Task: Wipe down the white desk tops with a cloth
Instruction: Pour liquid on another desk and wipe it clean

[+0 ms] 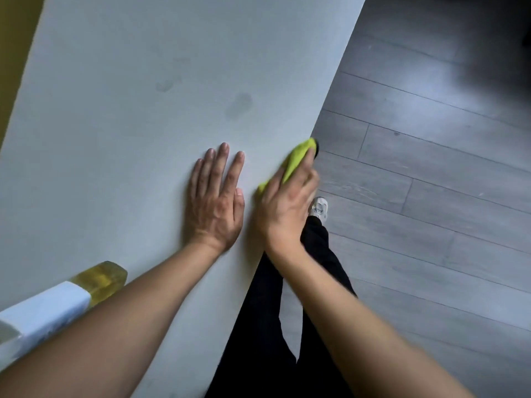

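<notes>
Left hand flat, fingers straight; right hand curled, gripping.

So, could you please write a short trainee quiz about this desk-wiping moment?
1. True or false: the left hand lies flat on the desk.
2. Which hand holds the cloth? A. left B. right C. neither
3. Fill in: the bottle at the lower left holds a ____ liquid.

Key: 1. True. 2. B, the right hand, at the desk's edge. 3. Yellow.
</notes>
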Motion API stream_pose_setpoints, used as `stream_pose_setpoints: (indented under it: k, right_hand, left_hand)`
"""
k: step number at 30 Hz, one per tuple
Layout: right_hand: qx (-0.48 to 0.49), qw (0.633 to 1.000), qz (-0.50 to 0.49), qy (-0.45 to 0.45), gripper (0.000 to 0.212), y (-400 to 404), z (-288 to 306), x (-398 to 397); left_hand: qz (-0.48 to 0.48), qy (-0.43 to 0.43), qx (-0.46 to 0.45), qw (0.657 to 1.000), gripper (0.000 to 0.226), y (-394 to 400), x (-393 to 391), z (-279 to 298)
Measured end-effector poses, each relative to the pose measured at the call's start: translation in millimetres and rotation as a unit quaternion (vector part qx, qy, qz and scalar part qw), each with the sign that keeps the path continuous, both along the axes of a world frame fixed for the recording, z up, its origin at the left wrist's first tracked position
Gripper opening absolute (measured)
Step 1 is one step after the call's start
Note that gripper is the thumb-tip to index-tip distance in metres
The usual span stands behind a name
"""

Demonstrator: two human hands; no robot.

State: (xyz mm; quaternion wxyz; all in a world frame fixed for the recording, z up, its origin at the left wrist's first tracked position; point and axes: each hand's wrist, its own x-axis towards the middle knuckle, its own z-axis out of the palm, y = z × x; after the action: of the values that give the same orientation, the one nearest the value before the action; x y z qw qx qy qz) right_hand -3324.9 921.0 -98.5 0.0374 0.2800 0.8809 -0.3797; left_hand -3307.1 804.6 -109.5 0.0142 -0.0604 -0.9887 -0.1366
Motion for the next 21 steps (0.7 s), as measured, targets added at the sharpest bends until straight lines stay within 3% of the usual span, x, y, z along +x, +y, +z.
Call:
stream_pose_setpoints:
  k: [3,11,14,17,21]
  right_hand:
    - [-0.007,1.0,-0.005,-0.023,0.066,-5,3,13]
    - [0.04,0.996,-0.066,-0.035,0.062,34,-4,-135]
    - [0.063,0.996,-0.056,-0.032,0.062,40,-6,-153]
    - [0.047,0.997,-0.054,-0.022,0.064,31,-10,-121]
    - [0.038,0.999,-0.023,0.019,0.065,-7,-11,-3]
  left_hand:
    - [0.004,0.017,0.003,1.0,0.058,0,2,-3]
    - [0.0,0.041,0.029,0.999,0.056,-4,2,-9]
    - [0.0,0.041,0.031,0.999,0.056,-4,2,-10]
    - [0.0,0.039,0.028,0.999,0.058,-3,3,-9]
    - [-0.003,0.037,0.015,0.999,0.061,-4,1,-10]
